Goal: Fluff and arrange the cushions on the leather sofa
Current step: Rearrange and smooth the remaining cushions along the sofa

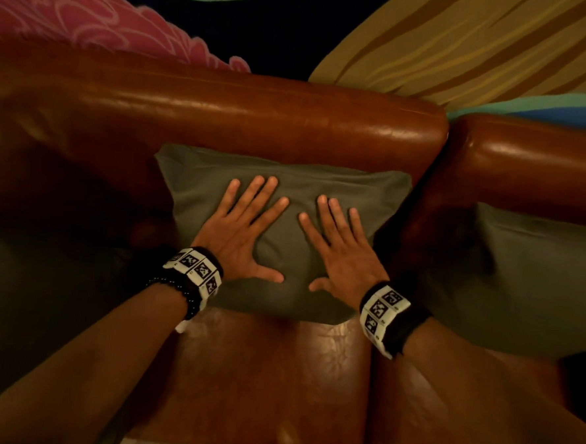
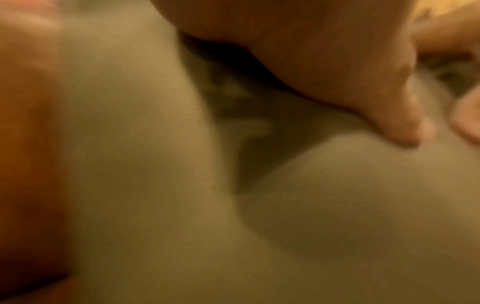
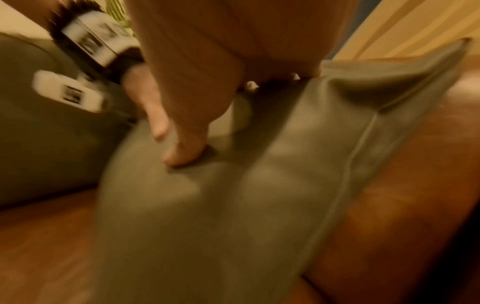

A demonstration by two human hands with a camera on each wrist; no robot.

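Cushion (image 1: 286,200) sits mid-frame, leaning on the leather sofa (image 1: 256,123) backrest. Left hand (image 1: 241,232) and right hand (image 1: 343,252) lie flat on it, fingers spread. Pressing too hard risks flattening it or sliding it down the slick seat.

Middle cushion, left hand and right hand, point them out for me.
middle cushion (image 1: 365,192), head view, bare upper right fabric.
left hand (image 1: 241,229), head view, back of the hand.
right hand (image 1: 343,247), head view, back of the hand.
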